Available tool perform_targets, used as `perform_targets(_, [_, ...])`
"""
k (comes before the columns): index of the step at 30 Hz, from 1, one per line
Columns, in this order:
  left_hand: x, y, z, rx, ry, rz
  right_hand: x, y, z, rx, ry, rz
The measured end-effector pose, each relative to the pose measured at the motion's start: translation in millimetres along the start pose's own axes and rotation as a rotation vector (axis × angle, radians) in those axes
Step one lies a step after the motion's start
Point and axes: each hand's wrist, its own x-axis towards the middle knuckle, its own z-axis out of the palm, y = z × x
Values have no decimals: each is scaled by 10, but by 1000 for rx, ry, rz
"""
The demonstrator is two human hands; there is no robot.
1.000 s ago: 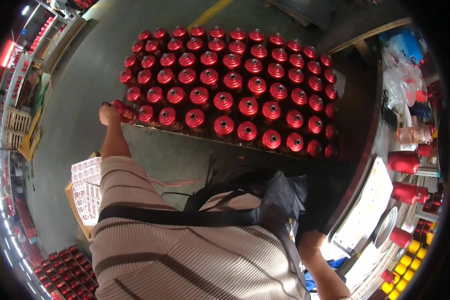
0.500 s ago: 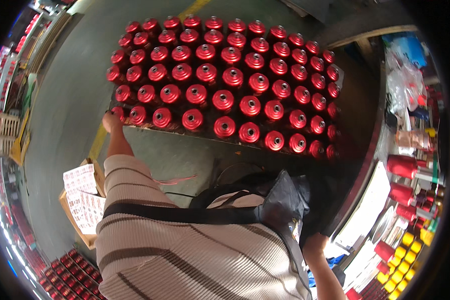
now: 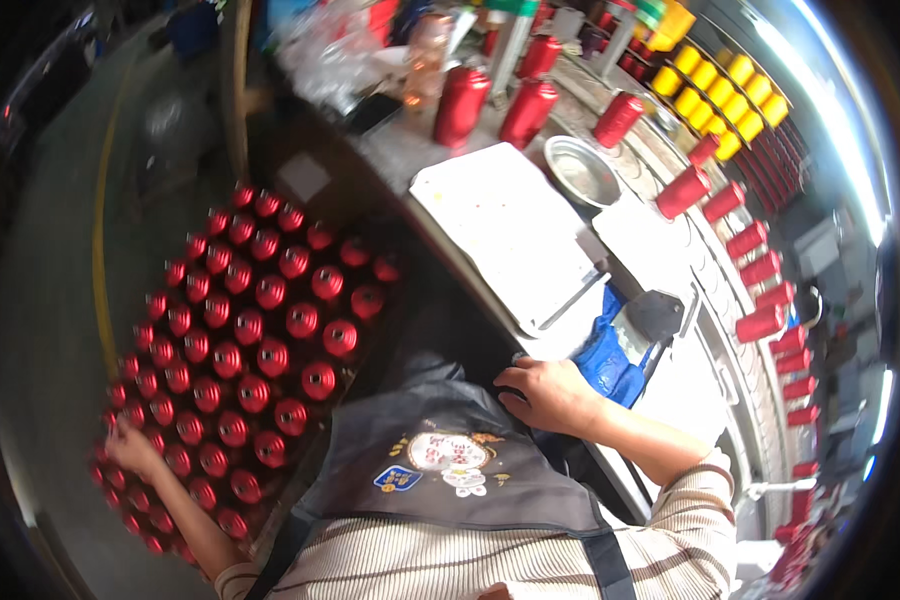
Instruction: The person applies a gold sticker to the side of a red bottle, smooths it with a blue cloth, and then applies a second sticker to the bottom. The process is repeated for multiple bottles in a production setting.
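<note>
At the lower left, my left hand (image 3: 130,450) reaches down among the red metal canisters (image 3: 253,392), touching or nearly touching one. Its fingers are small and blurred, so a grip cannot be made out. The canisters stand upright in close rows, round shoulders and small necks facing up. My right hand (image 3: 550,395) is at the near edge of the workbench (image 3: 470,262), fingers curled downward. Whatever they close on is hidden. Just beyond that hand lie a blue cloth or bag (image 3: 610,365) and a white board (image 3: 505,225).
A metal bowl (image 3: 582,170) and several red canisters (image 3: 462,105) stand on the bench. Behind runs a curved conveyor line (image 3: 695,250) with more canisters. Yellow cylinders (image 3: 720,95) fill a rack at the back. A wooden post (image 3: 240,90) rises beyond the canister rows.
My view has swung to the right, bringing the bench to the middle and the canister rows to the left. The left hand stays by the canisters; the right hand is now at the bench edge.
</note>
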Motion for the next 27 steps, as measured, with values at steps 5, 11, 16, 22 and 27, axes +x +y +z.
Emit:
perform_targets(5, [-722, 3930, 1192, -734, -518, 432, -677, 114, -196, 422, 302, 302])
perform_targets(11, [-1977, 6665, 2402, -779, -603, 808, -1497, 461, 301, 638, 923, 656])
perform_targets(16, [-2240, 7284, 3337, -523, -508, 676, -2028, 732, 921, 720, 1207, 860])
perform_targets(22, [-2142, 7189, 3053, -799, -457, 860, -2187, 820, 1145, 812, 1300, 975])
perform_targets(27, [-2567, 6986, 1362, -1213, -913, 794, -1929, 1002, 885, 935, 1301, 724])
